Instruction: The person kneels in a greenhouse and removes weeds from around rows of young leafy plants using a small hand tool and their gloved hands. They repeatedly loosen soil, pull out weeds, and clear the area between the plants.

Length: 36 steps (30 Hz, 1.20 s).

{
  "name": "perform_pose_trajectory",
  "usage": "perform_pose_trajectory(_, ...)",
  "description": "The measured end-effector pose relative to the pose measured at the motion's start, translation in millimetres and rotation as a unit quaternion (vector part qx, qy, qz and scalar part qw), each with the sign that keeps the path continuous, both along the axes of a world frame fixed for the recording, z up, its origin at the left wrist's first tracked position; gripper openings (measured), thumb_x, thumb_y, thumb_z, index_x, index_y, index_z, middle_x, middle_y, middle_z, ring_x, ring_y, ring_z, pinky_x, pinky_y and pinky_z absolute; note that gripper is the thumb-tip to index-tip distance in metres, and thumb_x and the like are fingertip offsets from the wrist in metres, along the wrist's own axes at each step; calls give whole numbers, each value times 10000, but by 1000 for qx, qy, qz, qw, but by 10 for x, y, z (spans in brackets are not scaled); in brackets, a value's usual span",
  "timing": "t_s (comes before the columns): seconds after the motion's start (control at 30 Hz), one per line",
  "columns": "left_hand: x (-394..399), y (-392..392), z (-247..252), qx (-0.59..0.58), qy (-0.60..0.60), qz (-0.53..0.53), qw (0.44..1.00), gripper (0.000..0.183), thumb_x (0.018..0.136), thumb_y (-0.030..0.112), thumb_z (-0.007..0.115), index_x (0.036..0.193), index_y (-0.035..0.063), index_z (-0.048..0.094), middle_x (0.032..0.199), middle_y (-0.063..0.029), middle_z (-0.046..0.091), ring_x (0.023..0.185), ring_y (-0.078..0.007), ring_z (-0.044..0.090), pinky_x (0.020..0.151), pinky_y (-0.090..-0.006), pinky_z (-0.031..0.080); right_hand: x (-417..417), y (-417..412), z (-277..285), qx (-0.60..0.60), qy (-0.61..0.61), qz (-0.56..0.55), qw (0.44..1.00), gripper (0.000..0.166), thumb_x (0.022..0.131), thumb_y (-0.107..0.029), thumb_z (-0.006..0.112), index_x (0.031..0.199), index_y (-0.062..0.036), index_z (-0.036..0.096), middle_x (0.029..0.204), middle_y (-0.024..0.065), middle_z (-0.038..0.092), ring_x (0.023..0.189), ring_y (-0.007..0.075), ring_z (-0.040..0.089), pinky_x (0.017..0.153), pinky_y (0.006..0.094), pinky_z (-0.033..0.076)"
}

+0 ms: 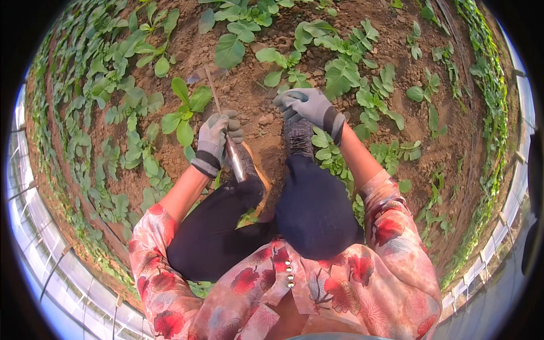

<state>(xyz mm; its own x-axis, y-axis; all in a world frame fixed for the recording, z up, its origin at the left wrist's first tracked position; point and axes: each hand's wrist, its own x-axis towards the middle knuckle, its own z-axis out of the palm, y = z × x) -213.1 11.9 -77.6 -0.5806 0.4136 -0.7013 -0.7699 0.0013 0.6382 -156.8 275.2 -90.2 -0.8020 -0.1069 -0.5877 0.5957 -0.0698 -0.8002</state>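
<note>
My left hand (218,132), in a grey knitted work glove, is closed around the shaft of a hand hoe (233,155). Its thick metal handle end points back toward my left knee, and the thin rod runs forward to a blurred blade just above the soil. A light-green leafy seedling (185,111) grows just left of this hand. My right hand (307,106), gloved alike, hovers over the toe of my right shoe with its fingers curled. Beside its fingertips are leaves of a young radish-like plant (293,76); whether the fingers pinch anything is hidden.
Crumbly brown soil (265,106) lies between my feet, with lobed leafy plants (342,74) ahead and to the right. Dense green rows (123,127) line the left side. Another row (488,85) curves along the right, and translucent greenhouse walls (55,255) border the bed.
</note>
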Motion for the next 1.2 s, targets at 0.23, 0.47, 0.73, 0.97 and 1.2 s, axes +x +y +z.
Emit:
perform_pose_trajectory(0.23,-266,-185,89,-135,-149,-196,960,255,896,179,469,1036,-9,568,585,-6,521,422,-110,501,393,-239,427,-653,872,-1344,416,16,-30,909,428,828,-135,479,1254,-164,512,1116,136,611,945,273,622,823,393,497)
perform_pose_trajectory(0.47,-494,-379,-288,-131,-149,-148,969,324,897,181,463,1119,-43,537,578,-4,524,428,-111,507,373,-227,420,-1033,972,-1657,524,31,70,848,428,789,-71,482,1202,-166,541,1191,106,568,1085,279,549,923,384,439)
perform_pose_trajectory(0.73,-478,-322,-342,-127,-189,-161,960,253,905,188,477,1067,15,567,595,-19,526,457,-136,512,408,-269,444,-1126,925,-1505,489,59,214,844,344,801,-120,565,1144,-137,565,1198,113,524,1080,296,539,888,395,462)
perform_pose_trajectory(0.97,-383,-629,-703,-117,-55,-176,976,365,878,86,486,1234,5,477,759,30,523,597,-63,496,528,-185,421,-929,713,-1582,476,77,169,860,357,801,-163,593,1152,-110,557,1155,131,539,1020,306,571,846,402,475)
perform_pose_trajectory(1.2,-295,-558,-544,-242,382,-208,867,603,793,-117,356,1375,41,344,1130,-64,591,981,-142,571,777,-203,436,-783,693,-1620,491,91,185,846,305,822,-151,548,1127,-146,565,1137,128,509,1011,305,567,800,433,490)
